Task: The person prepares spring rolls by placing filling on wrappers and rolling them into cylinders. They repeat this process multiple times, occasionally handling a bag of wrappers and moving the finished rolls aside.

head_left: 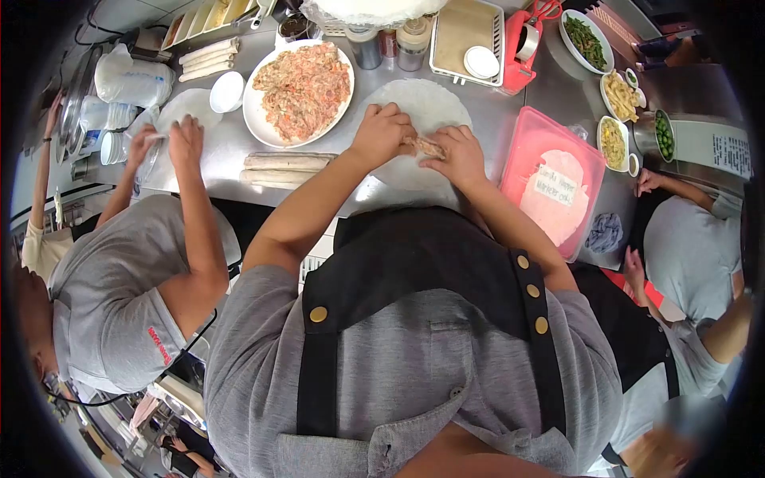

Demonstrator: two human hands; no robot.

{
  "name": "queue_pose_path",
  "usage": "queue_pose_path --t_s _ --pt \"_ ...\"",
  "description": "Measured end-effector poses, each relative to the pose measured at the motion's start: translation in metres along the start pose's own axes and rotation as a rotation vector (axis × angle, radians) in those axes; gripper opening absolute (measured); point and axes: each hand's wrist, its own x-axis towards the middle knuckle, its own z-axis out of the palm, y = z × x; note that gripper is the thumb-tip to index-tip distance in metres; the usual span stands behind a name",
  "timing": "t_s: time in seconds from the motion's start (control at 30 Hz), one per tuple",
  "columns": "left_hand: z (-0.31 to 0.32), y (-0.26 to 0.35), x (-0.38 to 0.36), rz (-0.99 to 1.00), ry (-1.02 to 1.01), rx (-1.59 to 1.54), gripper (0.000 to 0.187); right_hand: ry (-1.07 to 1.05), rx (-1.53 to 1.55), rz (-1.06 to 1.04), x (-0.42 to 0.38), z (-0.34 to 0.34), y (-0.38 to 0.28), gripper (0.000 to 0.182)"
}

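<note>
A stack of thin, round, whitish wrappers [434, 99] lies on the steel counter in front of me. Across it is a short strip of pinkish minced filling [428, 146], pressed from both ends. My left hand [384, 134] curls its fingers over the strip's left end. The other end is pinched by the fingers of my right hand [460, 157]. To the left, a large white plate [249, 111] carries a heap of the same orange-flecked minced filling [303, 89]. Finished pale rolls [287, 170] lie side by side below that plate.
At left, a co-worker's hands [177, 142] handle a wrapper beside a small white bowl [227, 92]. More rolls [209, 60] lie behind. To my right stand a labelled pink container [550, 187], a red tape dispenser [519, 60] and a white basket [470, 40]. Other people stand at right.
</note>
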Motion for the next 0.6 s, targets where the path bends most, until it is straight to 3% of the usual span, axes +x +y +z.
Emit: queue_pose_path --t_s 0.03,0.1,0.33,0.43,0.5,0.6 --pt "-0.001 0.004 0.0 0.002 0.001 -0.002 0.048 -0.001 -0.003 0.001 -0.002 -0.005 0.002 0.038" --pt "0.0 0.013 0.002 0.039 0.204 0.023 0.036 -0.072 -0.089 0.032 -0.009 -0.015 0.01 0.037" --pt "0.017 0.032 0.018 0.106 0.044 -0.047 0.045 -0.15 -0.038 0.118 -0.018 -0.026 0.014 0.038" --pt "0.01 0.04 0.017 0.053 0.063 -0.021 0.042 -0.037 -0.16 0.139 -0.022 -0.035 0.012 0.029" --pt "0.021 0.045 0.022 0.094 0.134 -0.035 0.038 -0.234 -0.261 0.234 -0.026 -0.039 0.016 0.028" --pt "0.032 0.048 0.029 0.098 0.063 -0.014 0.037 -0.256 -0.186 0.248 -0.026 -0.037 0.017 0.026"
